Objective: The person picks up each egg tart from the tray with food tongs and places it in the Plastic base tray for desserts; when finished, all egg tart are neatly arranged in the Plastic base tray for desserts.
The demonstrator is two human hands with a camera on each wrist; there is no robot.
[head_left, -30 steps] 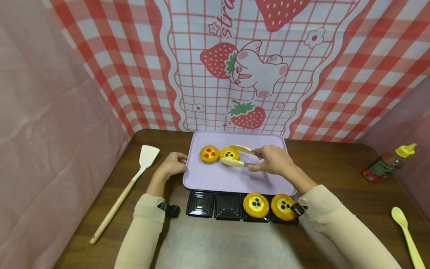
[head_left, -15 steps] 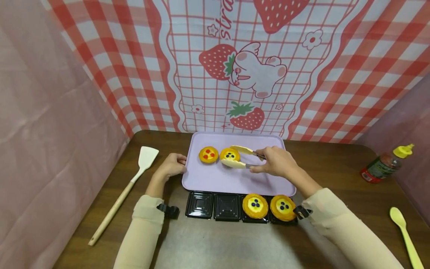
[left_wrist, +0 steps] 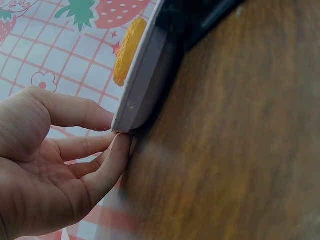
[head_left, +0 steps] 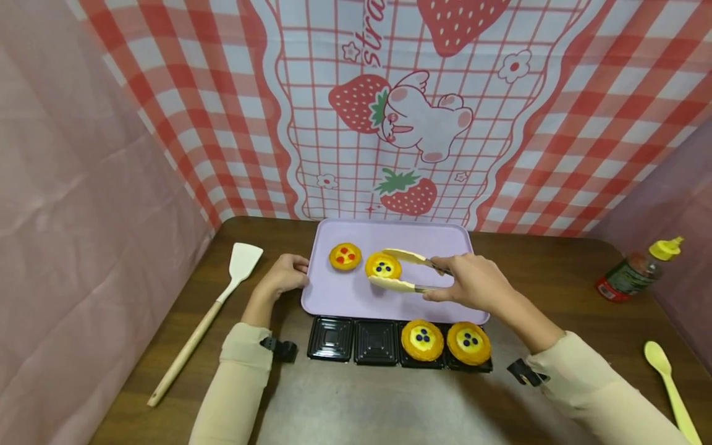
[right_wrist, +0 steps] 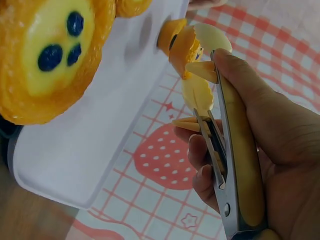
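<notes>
Lilac tray (head_left: 339, 298), 1, on the wooden table (head_left: 534, 266). Blueberry-dotted tart (head_left: 384, 267), 1, slightly left of the tray's middle, between the 2 scalloped leaves of the yellow tongs (right_wrist: 242, 150); whether its base clears the tray is hard to tell. Right hand (head_left: 473, 281), by the tray's right part, fingers curled round the tongs' handles. Left hand (head_left: 285, 273), at the tray's left edge, thumb and fingers pinching the rim. Red-dotted tart (head_left: 345, 256), 1, on the tray's left part, apart from the tongs. Black containers (head_left: 330, 339), 4, in a row along the tray's near edge; the right 2 carry further tarts (head_left: 423, 340). Spatula (head_left: 214, 306), 1, left of the tray. Bottle (head_left: 634, 275) and spoon (head_left: 670, 377), 1 each, well right of the tray. Handling, as judged: the blueberry-dotted tart is probably light, its crust firm but easily dented or chipped; smooth leaves could let it slip or tip, so the best hold is low on opposite sides of the crust, off the filling, with gentle, even pressure.
</notes>
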